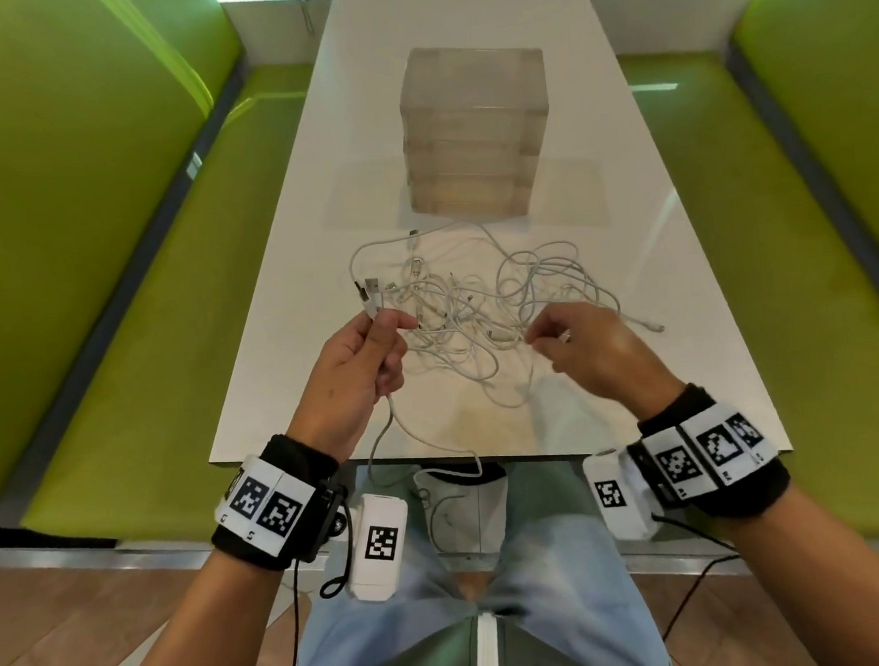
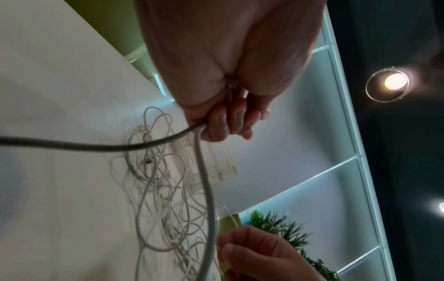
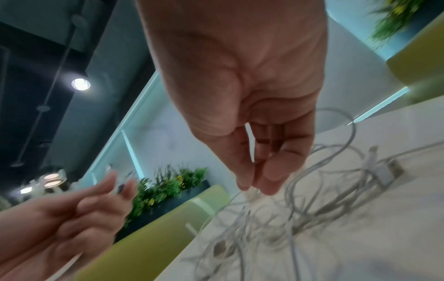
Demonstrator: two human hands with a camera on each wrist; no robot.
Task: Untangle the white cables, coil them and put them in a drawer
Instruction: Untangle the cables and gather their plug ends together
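A tangle of white cables (image 1: 477,304) lies in the middle of the white table (image 1: 281,301). My left hand (image 1: 391,330) grips two cable ends, whose USB plugs (image 1: 368,291) stick up above the fist; in the left wrist view its fingers (image 2: 216,123) curl round the cables (image 2: 204,171). My right hand (image 1: 535,339) hovers at the tangle's near right and pinches a thin strand (image 3: 250,192) between thumb and forefinger. Behind the tangle stands a translucent drawer unit (image 1: 474,135) with its drawers closed.
One cable (image 1: 424,452) trails from my left hand over the table's near edge onto my lap. Green benches (image 1: 116,301) run along both sides of the table. Shelves with plants (image 2: 283,228) lie beyond.
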